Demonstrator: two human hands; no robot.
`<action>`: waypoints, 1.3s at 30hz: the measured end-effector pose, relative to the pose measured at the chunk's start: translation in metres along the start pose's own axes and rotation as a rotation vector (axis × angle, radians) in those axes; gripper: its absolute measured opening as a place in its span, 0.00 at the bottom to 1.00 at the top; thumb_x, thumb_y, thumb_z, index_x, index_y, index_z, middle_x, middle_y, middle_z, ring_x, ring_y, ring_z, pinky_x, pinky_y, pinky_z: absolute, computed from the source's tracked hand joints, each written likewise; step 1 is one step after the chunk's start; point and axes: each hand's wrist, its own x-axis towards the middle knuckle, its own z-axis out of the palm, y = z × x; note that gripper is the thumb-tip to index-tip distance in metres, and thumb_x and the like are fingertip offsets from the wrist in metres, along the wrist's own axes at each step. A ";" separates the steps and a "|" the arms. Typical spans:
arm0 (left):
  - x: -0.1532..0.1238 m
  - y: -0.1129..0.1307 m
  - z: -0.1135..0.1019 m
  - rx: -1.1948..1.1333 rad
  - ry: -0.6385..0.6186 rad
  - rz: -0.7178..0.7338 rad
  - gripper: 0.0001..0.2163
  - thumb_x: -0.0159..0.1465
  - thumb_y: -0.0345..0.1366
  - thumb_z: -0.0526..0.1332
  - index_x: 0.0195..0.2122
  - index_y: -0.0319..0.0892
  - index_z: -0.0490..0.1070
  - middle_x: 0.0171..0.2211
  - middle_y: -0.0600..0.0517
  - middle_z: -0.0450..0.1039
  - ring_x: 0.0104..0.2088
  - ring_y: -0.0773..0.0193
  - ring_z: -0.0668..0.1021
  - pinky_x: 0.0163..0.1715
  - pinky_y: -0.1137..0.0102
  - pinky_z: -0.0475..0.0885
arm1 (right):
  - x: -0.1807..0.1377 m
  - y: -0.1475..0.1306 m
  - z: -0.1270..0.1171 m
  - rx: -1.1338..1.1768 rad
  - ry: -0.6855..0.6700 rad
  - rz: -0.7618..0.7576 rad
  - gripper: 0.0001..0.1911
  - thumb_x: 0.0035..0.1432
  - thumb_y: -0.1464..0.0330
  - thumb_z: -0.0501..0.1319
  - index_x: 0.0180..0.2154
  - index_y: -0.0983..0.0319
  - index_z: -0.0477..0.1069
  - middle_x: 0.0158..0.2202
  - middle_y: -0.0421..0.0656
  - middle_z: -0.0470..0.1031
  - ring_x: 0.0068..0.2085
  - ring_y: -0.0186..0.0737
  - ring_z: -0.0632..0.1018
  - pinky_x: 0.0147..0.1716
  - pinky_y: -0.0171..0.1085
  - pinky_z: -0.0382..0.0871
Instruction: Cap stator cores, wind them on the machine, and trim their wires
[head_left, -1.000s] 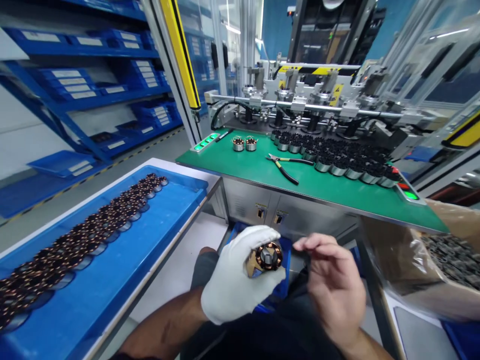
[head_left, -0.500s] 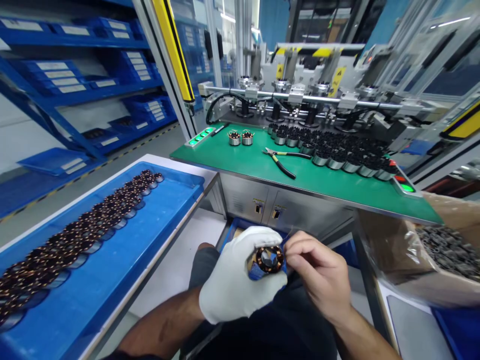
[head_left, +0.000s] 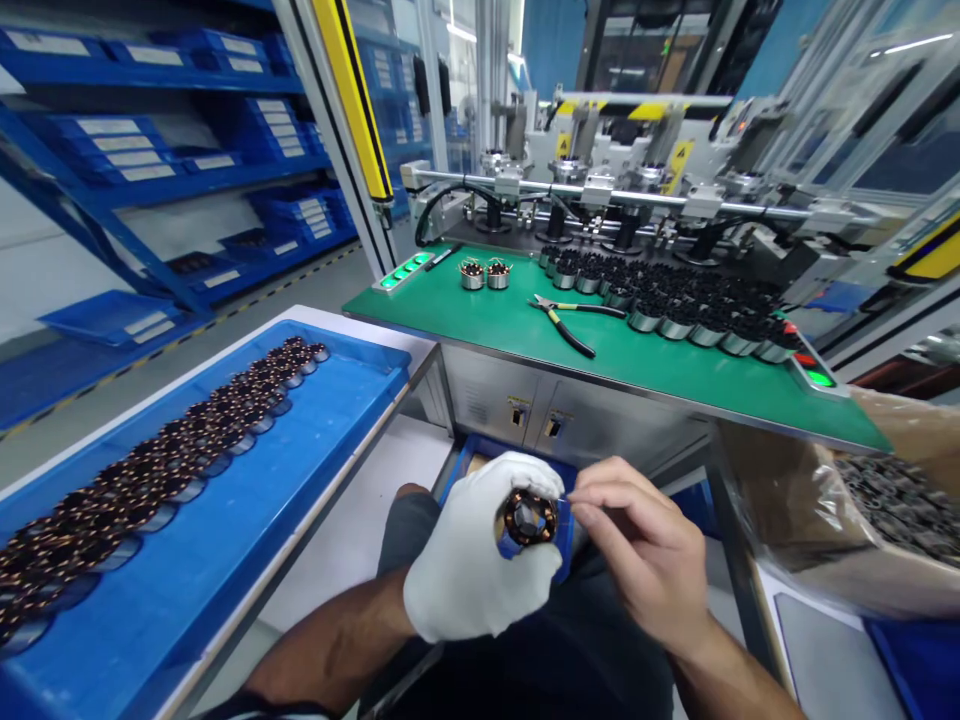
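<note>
My left hand (head_left: pixel 472 560), in a white glove, is closed round a small round stator with copper windings (head_left: pixel 529 518), held over my lap. My bare right hand (head_left: pixel 637 550) sits just right of it, thumb and forefinger pinched on a thin wire end at the stator's right edge. To the left a blue tray (head_left: pixel 247 530) carries several rows of the same copper-wound stators (head_left: pixel 150 475). On the green bench (head_left: pixel 525 325) ahead stand two stators (head_left: pixel 484 273) and several dark capped ones (head_left: pixel 675 305).
Yellow-handled pliers (head_left: pixel 566 322) lie on the green bench. A machine with a row of fixtures (head_left: pixel 600 200) stands behind it. A plastic-lined cardboard box of dark parts (head_left: pixel 885 510) is at the right. Blue bin shelves (head_left: pixel 150 170) fill the left wall.
My right hand came in from the right to the stator and its fingers closed into a pinch at the stator's edge. The left hand stayed put with the stator.
</note>
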 end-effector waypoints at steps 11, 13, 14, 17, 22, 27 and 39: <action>-0.004 0.015 -0.003 -0.114 -0.010 -0.004 0.14 0.49 0.29 0.66 0.38 0.47 0.76 0.37 0.51 0.79 0.39 0.53 0.81 0.42 0.60 0.79 | -0.015 -0.003 -0.006 0.045 -0.048 -0.180 0.16 0.56 0.76 0.66 0.48 0.61 0.73 0.38 0.47 0.74 0.39 0.42 0.76 0.38 0.44 0.74; -0.004 0.016 -0.004 -0.166 -0.050 -0.040 0.13 0.51 0.30 0.67 0.38 0.48 0.77 0.35 0.51 0.80 0.37 0.53 0.82 0.38 0.60 0.80 | -0.007 0.002 -0.014 0.049 -0.133 -0.146 0.24 0.55 0.69 0.70 0.53 0.58 0.72 0.49 0.51 0.72 0.49 0.48 0.75 0.46 0.49 0.74; -0.003 0.016 -0.004 -0.188 -0.077 -0.054 0.12 0.52 0.31 0.67 0.38 0.48 0.77 0.34 0.51 0.80 0.36 0.53 0.82 0.35 0.61 0.80 | -0.001 0.003 -0.017 0.061 -0.188 -0.147 0.26 0.54 0.66 0.71 0.54 0.56 0.72 0.53 0.52 0.70 0.53 0.50 0.74 0.49 0.50 0.73; -0.002 0.017 -0.003 -0.235 -0.130 -0.068 0.09 0.55 0.32 0.66 0.37 0.48 0.78 0.33 0.52 0.80 0.34 0.55 0.83 0.31 0.63 0.79 | 0.015 0.002 -0.021 0.117 -0.340 -0.205 0.15 0.56 0.63 0.69 0.47 0.55 0.78 0.57 0.50 0.70 0.57 0.52 0.72 0.53 0.53 0.71; 0.002 0.014 -0.003 -0.277 -0.194 -0.076 0.11 0.51 0.34 0.70 0.37 0.47 0.77 0.34 0.52 0.80 0.31 0.57 0.82 0.28 0.65 0.79 | 0.016 -0.008 -0.017 -0.017 -0.277 -0.318 0.07 0.57 0.71 0.68 0.39 0.57 0.80 0.51 0.48 0.75 0.52 0.49 0.75 0.46 0.51 0.75; 0.001 0.016 0.000 -0.250 -0.074 0.017 0.13 0.52 0.27 0.65 0.39 0.45 0.73 0.37 0.52 0.79 0.37 0.59 0.81 0.38 0.67 0.80 | -0.001 -0.019 -0.014 -0.339 -0.054 -0.469 0.16 0.53 0.79 0.66 0.44 0.60 0.77 0.34 0.44 0.77 0.37 0.41 0.76 0.35 0.45 0.74; -0.007 0.004 0.022 -0.043 0.301 0.269 0.19 0.52 0.24 0.65 0.44 0.48 0.68 0.44 0.51 0.74 0.46 0.61 0.78 0.51 0.65 0.74 | -0.008 -0.025 0.017 -0.281 0.211 -0.268 0.12 0.56 0.82 0.59 0.39 0.62 0.73 0.30 0.43 0.73 0.30 0.36 0.75 0.29 0.37 0.73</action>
